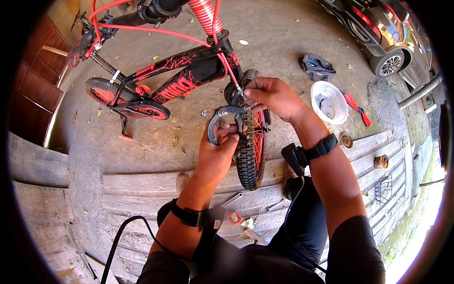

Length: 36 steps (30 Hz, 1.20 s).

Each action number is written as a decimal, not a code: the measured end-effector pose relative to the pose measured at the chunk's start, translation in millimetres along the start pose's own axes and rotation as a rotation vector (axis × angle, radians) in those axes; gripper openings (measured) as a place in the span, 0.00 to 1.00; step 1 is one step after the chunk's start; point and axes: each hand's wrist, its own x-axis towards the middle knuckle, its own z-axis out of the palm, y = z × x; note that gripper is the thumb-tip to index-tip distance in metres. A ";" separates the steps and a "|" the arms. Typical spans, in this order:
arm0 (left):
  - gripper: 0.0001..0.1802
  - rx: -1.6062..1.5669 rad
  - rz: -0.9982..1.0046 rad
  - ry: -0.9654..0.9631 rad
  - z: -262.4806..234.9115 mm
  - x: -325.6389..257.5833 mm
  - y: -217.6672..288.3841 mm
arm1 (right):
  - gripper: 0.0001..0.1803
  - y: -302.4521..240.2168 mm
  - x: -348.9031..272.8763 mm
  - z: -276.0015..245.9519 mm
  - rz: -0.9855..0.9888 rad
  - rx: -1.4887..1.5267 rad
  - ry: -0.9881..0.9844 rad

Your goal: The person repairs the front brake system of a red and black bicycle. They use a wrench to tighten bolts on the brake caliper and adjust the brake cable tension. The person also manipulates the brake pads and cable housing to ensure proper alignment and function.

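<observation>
Concrete floor (283, 42) around a black-and-red bicycle (175, 90)

Fallen leaves dot the grey ground, and long pale slabs (137, 184) cross the nearer part, below the person's arms. A parked car (390, 64) stands at the upper right, and reddish-brown panelling (35, 92) at the left edge.

The bicycle fills the upper left and middle, its front wheel (246, 165), with knobbly black tyre and red spokes, nearest the person. A dark, curved brake caliper (228, 109) is beside the top of that wheel, just below the end of a red brake cable (227, 66); a bolt (204, 113) sticks out from it to the left. The left hand (215, 154) holds the caliper from below, fingers curled and thumb closed against it. The right hand (279, 99) reaches in from the other side, its fingers drawn narrow beside the silver cable fitting (240, 90); I cannot tell whether they grip the fitting or the caliper's upper part. Each forearm wears a black strap (322, 148).

Off to the right lie a dark bag (318, 67), a white bowl (333, 111) with small items inside, a red-handled tool (357, 109), an amber-coloured jar (381, 162) and a black wire rack (383, 190).
</observation>
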 end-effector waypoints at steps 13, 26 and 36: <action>0.17 0.018 0.019 0.019 3.6 1.8 1.6 | 0.13 3.9 -10.4 1.4 0.009 0.008 -0.020; 0.19 0.102 0.058 0.026 7.7 2.3 4.0 | 0.21 43.6 -35.3 47.5 -0.208 0.668 -0.157; 0.26 0.122 -0.055 -0.040 8.4 0.3 18.4 | 0.17 52.6 -24.9 54.3 -0.146 0.704 -0.037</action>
